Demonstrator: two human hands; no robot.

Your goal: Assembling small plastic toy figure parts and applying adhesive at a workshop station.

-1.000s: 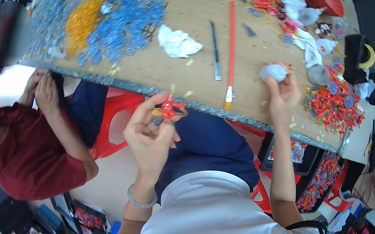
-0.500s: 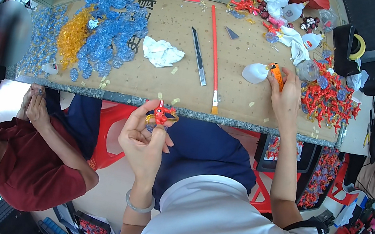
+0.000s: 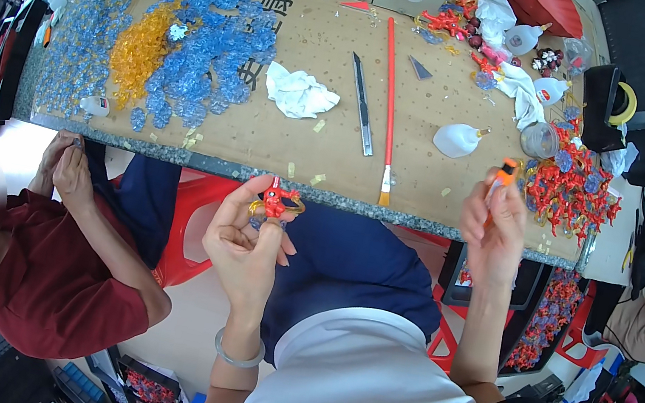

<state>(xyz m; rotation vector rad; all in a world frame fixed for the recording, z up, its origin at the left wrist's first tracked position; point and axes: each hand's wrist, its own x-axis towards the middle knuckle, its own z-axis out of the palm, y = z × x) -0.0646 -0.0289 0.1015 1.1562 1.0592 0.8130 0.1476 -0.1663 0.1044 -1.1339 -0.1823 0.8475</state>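
My left hand [image 3: 250,245] pinches a small red plastic figure [image 3: 277,200] just off the near table edge. A clear yellow ring shows around the figure, with bits of clear blue plastic below it. Above the table's near right part, my right hand [image 3: 494,232] is closed around a small orange tool [image 3: 502,181] with a black band near its top; its exact kind is unclear. Beyond that hand, a white squeeze bottle [image 3: 457,140] with a thin nozzle lies on the table.
Blue clear pieces [image 3: 211,52] and yellow ones [image 3: 137,57] lie heaped at left. A crumpled tissue [image 3: 300,94], a cutter knife [image 3: 363,105] and a red brush [image 3: 390,101] lie mid-table. Red figures [image 3: 575,190] are piled right, by a clear jar [image 3: 539,140]. A co-worker [image 3: 77,270] sits left.
My right hand has drawn back toward me with the orange tool, raising it away from the bottle. My left hand still holds the figure in place. The view has shifted slightly.
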